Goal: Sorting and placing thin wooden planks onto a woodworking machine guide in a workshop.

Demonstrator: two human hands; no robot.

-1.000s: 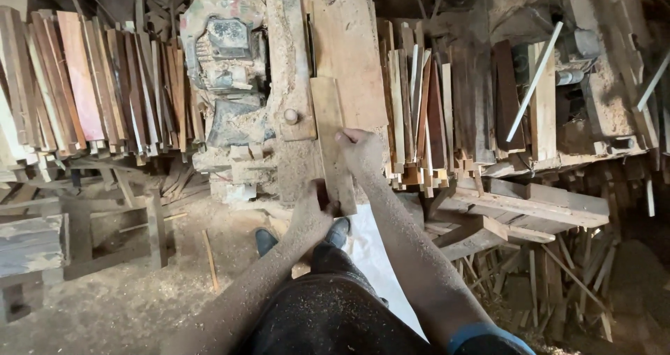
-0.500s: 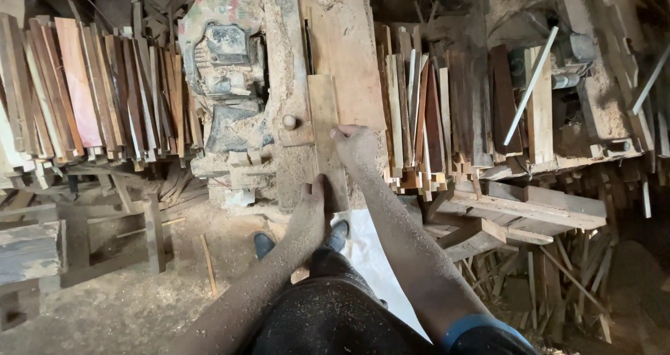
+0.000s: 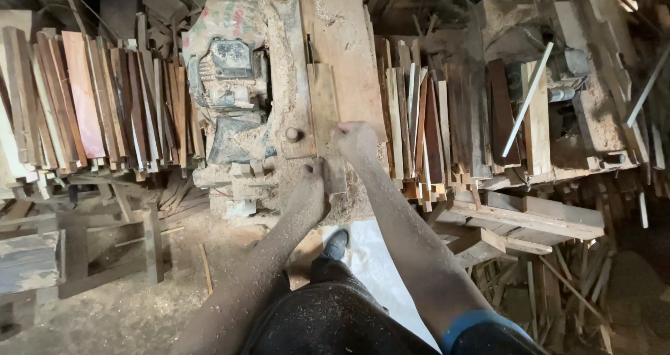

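A narrow wooden slat (image 3: 323, 107) lies lengthwise on the sawdust-covered saw table (image 3: 349, 41), running away from me. My left hand (image 3: 312, 189) grips the slat's near end at the table's front edge. My right hand (image 3: 354, 138) presses down on the slat's right side a little farther up, fingers curled over it. Both arms are dusted with sawdust. Just left of the slat, a small round knob (image 3: 292, 134) sticks up from the table.
A dusty motor (image 3: 230, 83) sits left of the table. Stacks of cut slats stand on the left (image 3: 91, 111) and right (image 3: 433, 117). A white strip (image 3: 527, 97) leans at the right. Loose planks (image 3: 537, 215) and scraps lie lower right; sawdust floor (image 3: 125, 306) lower left.
Both hands have slid forward along the table with the slat, pushing it away from me. The left hand has moved up closer to the table's front edge.
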